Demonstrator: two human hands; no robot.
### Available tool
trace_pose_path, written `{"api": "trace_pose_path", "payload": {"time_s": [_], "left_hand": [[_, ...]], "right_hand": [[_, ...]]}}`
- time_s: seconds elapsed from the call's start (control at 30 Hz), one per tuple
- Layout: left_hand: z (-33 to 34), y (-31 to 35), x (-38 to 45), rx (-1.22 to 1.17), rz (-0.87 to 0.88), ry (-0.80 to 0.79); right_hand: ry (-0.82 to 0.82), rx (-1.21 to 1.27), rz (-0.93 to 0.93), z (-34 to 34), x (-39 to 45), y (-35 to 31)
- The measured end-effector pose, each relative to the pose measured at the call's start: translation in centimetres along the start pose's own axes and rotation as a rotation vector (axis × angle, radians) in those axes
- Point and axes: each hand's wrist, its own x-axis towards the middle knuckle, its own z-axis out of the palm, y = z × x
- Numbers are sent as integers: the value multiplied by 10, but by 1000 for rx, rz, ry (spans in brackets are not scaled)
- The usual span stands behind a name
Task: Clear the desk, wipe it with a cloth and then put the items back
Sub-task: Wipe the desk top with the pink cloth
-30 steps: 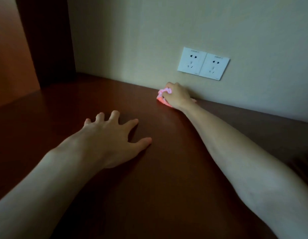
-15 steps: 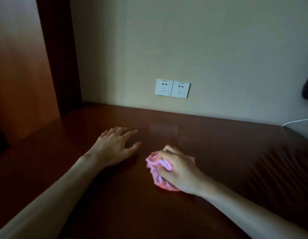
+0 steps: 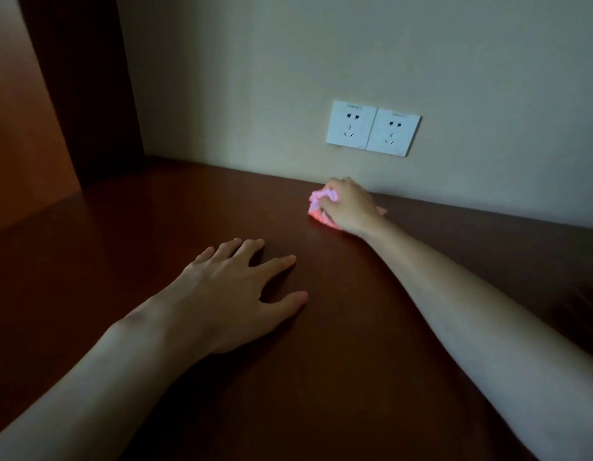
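A dark brown wooden desk [image 3: 338, 377] fills the lower part of the dim view. My right hand [image 3: 350, 207] reaches to the desk's back edge by the wall and grips a crumpled pink cloth [image 3: 318, 202], pressing it onto the wood. Most of the cloth is hidden under the hand. My left hand [image 3: 232, 294] lies flat on the desk nearer to me, fingers spread and holding nothing.
Two white wall sockets [image 3: 373, 128] sit side by side just above the cloth. A dark wooden upright panel [image 3: 89, 88] closes the desk's far left corner, with an orange-brown side board [image 3: 19, 128] beside it.
My right hand pulled the cloth back toward me half a second ago and has now pushed it out to the wall again. The left hand stays planted on the desk.
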Motion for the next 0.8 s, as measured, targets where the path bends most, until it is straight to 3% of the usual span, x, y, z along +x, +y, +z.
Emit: {"api": "trace_pose_path", "payload": {"time_s": [0.17, 0.33, 0.8], "left_hand": [[3, -2, 1, -4, 6, 17], [-4, 1, -2, 13, -10, -27], [-7, 12, -19, -19, -27, 64]], "right_hand": [[-11, -74, 36, 16, 57, 12], [-7, -130, 44, 10, 38, 6], [-130, 51, -316, -97, -261, -58]]}}
